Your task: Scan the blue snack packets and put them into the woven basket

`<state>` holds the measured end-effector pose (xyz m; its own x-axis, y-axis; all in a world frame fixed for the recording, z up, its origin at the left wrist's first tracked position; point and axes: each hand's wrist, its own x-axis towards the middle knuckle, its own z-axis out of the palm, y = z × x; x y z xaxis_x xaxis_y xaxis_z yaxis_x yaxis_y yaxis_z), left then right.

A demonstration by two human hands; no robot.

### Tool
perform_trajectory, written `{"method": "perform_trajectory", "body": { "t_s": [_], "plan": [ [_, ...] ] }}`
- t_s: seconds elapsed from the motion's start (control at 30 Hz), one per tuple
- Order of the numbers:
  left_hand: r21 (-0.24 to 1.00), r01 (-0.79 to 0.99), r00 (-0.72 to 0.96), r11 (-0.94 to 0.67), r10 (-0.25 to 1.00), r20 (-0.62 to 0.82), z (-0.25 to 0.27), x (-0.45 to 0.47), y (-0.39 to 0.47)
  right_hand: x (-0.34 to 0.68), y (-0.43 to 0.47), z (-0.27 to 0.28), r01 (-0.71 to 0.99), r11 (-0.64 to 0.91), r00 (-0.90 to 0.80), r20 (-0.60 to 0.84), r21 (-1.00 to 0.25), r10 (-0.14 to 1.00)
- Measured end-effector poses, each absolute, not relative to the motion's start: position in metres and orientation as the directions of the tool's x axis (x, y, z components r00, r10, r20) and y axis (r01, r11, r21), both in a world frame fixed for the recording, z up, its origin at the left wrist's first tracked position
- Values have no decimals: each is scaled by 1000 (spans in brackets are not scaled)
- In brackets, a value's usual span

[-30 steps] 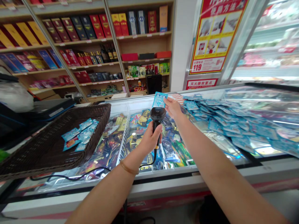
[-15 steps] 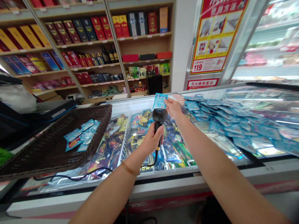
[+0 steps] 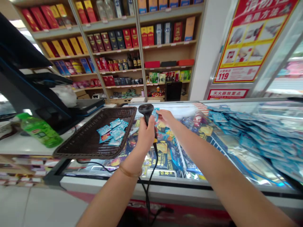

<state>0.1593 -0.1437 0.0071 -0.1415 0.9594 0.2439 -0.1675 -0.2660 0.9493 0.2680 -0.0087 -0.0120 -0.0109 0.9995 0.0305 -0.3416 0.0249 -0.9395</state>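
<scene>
My left hand [image 3: 147, 130] is wrapped round the handle of a black barcode scanner [image 3: 145, 109], held upright above the glass-topped freezer. Just right of the scanner head, my right hand [image 3: 165, 118] pinches a small blue packet [image 3: 155, 113], partly hidden behind the scanner and my fingers. Several similar blue packets [image 3: 115, 130] lie in a dark brown wicker basket [image 3: 85, 143] on the left. A large heap of blue packets [image 3: 260, 132] spreads over the freezer top on the right.
Below my hands is the freezer [image 3: 180, 187] with bagged goods inside. The scanner's cable [image 3: 151, 170] hangs over its front edge. A green bottle [image 3: 40, 130] lies on the left counter beside a black monitor [image 3: 21, 66]. Shelves of boxes [image 3: 118, 41] stand behind.
The view has swung left. My right hand has lowered the blue packet from above the scanner head to beside it and turned it. The scanner stays in my left hand.
</scene>
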Motion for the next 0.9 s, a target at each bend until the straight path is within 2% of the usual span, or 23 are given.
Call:
{"method": "perform_trajectory", "body": {
  "t_s": [0.2,0.37,0.6,0.9],
  "plan": [
    [942,-199,-357,-269,915,186,19,94,-143,162,-5,4,-273,-34,-132,3,-961,991],
    [941,-261,-343,-215,932,118,10,87,-145,148,-2,-13,-194,23,-62,36,-981,997],
    [930,-307,-233,-205,963,135,-5,139,-132,236,8,-47,4,97,108,97,-995,989],
    [950,-299,33,-87,994,101,-36,246,-132,398,-1,-53,345,143,337,265,-928,903]
  ]
}}
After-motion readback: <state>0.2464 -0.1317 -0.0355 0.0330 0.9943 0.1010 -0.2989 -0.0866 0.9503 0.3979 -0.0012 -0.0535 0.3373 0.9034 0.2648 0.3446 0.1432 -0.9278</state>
